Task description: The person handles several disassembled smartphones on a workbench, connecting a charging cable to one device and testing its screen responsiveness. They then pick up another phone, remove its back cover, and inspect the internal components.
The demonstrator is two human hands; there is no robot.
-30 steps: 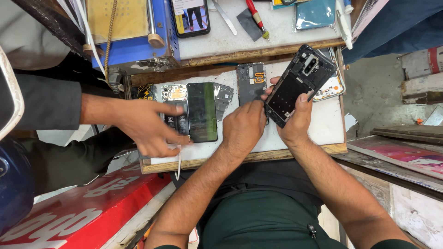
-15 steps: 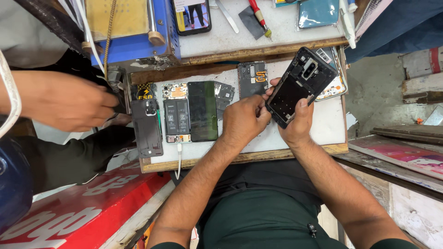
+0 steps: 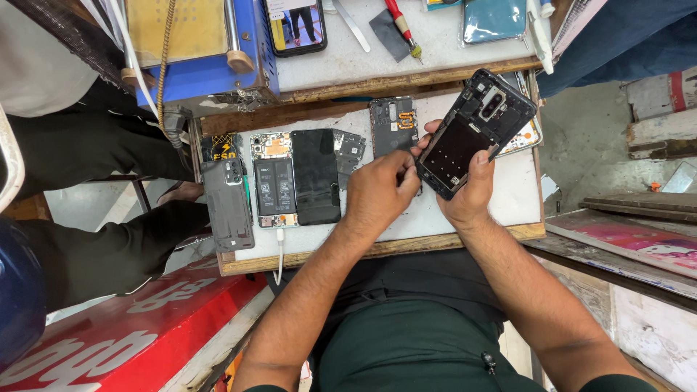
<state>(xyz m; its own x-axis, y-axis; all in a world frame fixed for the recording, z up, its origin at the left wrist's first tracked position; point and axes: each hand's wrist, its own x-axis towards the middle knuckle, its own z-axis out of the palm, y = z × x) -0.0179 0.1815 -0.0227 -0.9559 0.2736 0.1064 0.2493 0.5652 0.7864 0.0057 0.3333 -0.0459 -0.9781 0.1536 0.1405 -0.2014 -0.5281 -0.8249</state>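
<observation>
The right hand (image 3: 472, 190) grips a black phone frame (image 3: 475, 131), tilted, above the tabletop (image 3: 465, 218). The left hand (image 3: 379, 194) pinches at the frame's lower left edge, fingers curled onto it. Just left lie a black screen (image 3: 315, 176), an opened phone (image 3: 274, 181) and a grey back cover (image 3: 228, 207).

Worktop (image 3: 465, 218): white board with a wooden front edge.
Left edge: grey phone back cover (image 3: 228, 207), overhanging slightly.
Beside it: opened phone (image 3: 274, 181) with battery showing, white cable (image 3: 279, 254) plugged in below.
Centre: black screen panel (image 3: 315, 176), touching the opened phone.
Further back: dark inner plate (image 3: 393, 125) with an orange flex strip.
Upper shelf (image 3: 435, 51): lit phone (image 3: 294, 25), red-handled screwdriver (image 3: 401, 25), teal case (image 3: 494, 18).
</observation>
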